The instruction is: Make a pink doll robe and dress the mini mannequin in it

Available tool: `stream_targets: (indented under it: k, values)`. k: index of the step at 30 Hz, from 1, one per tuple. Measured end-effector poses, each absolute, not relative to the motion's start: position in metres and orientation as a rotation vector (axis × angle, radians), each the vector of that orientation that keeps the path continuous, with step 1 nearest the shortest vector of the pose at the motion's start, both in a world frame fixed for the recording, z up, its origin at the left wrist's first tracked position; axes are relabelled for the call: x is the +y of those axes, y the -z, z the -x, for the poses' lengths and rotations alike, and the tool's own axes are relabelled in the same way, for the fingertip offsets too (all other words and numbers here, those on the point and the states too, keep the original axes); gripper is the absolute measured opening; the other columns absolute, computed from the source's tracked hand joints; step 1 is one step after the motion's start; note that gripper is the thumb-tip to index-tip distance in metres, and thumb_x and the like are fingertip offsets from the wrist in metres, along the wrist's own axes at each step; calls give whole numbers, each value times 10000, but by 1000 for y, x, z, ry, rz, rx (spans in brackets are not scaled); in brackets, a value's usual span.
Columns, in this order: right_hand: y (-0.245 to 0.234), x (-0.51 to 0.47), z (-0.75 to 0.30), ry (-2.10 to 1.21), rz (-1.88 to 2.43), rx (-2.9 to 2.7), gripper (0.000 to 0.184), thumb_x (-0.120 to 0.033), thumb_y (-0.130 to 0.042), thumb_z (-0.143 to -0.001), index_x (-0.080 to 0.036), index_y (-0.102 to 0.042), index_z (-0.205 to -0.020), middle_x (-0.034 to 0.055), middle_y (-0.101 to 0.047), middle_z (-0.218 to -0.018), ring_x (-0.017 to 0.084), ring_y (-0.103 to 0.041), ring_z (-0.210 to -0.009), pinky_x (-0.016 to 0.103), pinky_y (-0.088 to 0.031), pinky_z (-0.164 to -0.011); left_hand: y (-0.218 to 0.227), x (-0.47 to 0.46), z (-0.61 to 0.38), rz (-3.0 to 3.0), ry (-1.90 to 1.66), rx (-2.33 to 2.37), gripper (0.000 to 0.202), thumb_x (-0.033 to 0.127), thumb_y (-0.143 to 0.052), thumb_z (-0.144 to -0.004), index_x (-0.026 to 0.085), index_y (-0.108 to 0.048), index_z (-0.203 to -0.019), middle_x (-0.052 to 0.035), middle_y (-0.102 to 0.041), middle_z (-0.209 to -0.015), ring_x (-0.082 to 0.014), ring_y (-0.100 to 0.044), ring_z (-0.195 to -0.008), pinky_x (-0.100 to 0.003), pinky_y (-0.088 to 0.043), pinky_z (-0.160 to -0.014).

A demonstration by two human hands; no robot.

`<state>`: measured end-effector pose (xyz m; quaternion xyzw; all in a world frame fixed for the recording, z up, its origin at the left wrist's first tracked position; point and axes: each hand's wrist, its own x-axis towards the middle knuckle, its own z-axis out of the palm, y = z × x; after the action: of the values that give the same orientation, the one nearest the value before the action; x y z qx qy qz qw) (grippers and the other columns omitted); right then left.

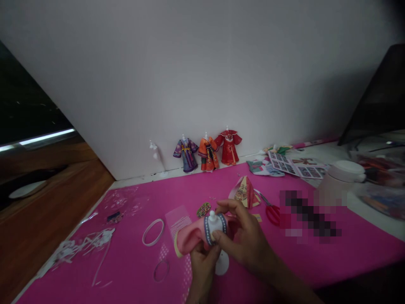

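Observation:
A small white doll dress form [216, 225] stands in front of me, wearing a pink doll garment [191, 237] with blue-and-white dotted trim and a pale yellow cuff. From below, my left hand [204, 264] grips the garment and form, its fingers partly hidden by the cloth. My right hand [245, 236] is wrapped around the other side, thumb on the form's white front and forefinger behind its neck. The form's round white base [222, 263] shows under the hands. Just behind them lies a multicoloured beaded oval [203, 210].
Three dressed doll forms, purple [185, 153], orange [208, 154] and red [229, 147], lean along the wall beside a bare stand [154, 148]. Red-handled scissors [272, 214] and patterned fabric [247, 192] lie right. White tape rings [153, 232] and paper scraps [85, 245] lie left. A white jar [341, 175] stands right.

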<state>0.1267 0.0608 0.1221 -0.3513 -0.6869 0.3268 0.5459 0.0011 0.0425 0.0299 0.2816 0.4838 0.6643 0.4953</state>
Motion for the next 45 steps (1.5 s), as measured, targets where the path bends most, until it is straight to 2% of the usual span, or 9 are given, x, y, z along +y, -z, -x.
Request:
stream_targets:
  k: [5, 10, 15, 18, 25, 29, 34, 39, 45]
  values:
    - [-121, 61, -124, -826, 862, -1597, 403, -163, -641, -744, -254, -545, -1124, 57, -635, -1056, 234, -637, -993, 411, -513, -872, -31, 42, -1, -695, -1617, 1168, 415, 449, -919, -437, 131, -740, -635, -51, -722, -591, -190, -651, -537, -265, -534, -535]
    - [-123, 61, -131, -865, 842, -1610, 437, -181, -665, -760, -252, -556, -1176, 72, -654, -1113, 252, -628, -1056, 421, -508, -910, -32, 43, 1, -713, -1601, 1172, 398, 457, -909, -468, 129, -741, -618, -49, -710, -563, -175, -624, -493, -258, -507, -504]
    - [-134, 66, -149, -880, 688, -1744, 322, -176, -646, -818, -237, -648, -1134, 94, -649, -1195, 263, -601, -1145, 442, -471, -994, -28, 45, 4, -728, -1612, 1177, 400, 456, -913, -456, 129, -742, -610, -49, -711, -562, -163, -616, -501, -249, -499, -518]
    - [-138, 70, -154, -824, 670, -1819, 315, -174, -663, -820, -240, -675, -1128, 98, -646, -1209, 263, -595, -1148, 452, -470, -985, -27, 46, 5, -743, -1602, 1176, 390, 450, -910, -470, 128, -737, -607, -48, -704, -555, -161, -610, -502, -247, -494, -517]
    - [-144, 72, -148, -735, 692, -1846, 201, -208, -654, -817, -209, -654, -1018, 54, -684, -975, 212, -630, -918, 373, -479, -840, -27, 45, 5, -790, -1576, 1178, 361, 431, -894, -501, 129, -700, -544, -28, -661, -502, -132, -553, -459, -224, -454, -468]
    - [-145, 73, -144, -682, 719, -1868, 155, -226, -643, -823, -202, -640, -976, 39, -680, -931, 198, -624, -868, 348, -461, -785, -27, 45, 4, -806, -1570, 1174, 345, 423, -885, -520, 131, -738, -630, -26, -681, -539, -130, -560, -475, -219, -450, -482]
    - [-142, 74, -147, -733, 696, -1884, 203, -252, -627, -852, -189, -663, -1042, 63, -682, -968, 217, -630, -917, 376, -478, -825, -26, 46, 1, -812, -1579, 1162, 369, 454, -875, -508, 146, -734, -654, -25, -682, -565, -161, -596, -517, -255, -489, -530]
    - [-136, 74, -153, -917, 732, -1849, 344, -255, -642, -859, -210, -637, -1200, 101, -659, -1192, 262, -597, -1153, 401, -510, -916, -20, 47, 4, -830, -1594, 1154, 305, 408, -866, -530, 157, -706, -596, -24, -681, -561, -176, -618, -552, -267, -503, -575]
    - [-132, 73, -156, -944, 723, -1828, 367, -257, -666, -855, -216, -632, -1219, 102, -656, -1208, 259, -606, -1166, 421, -518, -956, -15, 46, 10, -885, -1579, 1139, 253, 351, -862, -535, 155, -715, -599, -55, -743, -656, -186, -642, -565, -276, -519, -584]
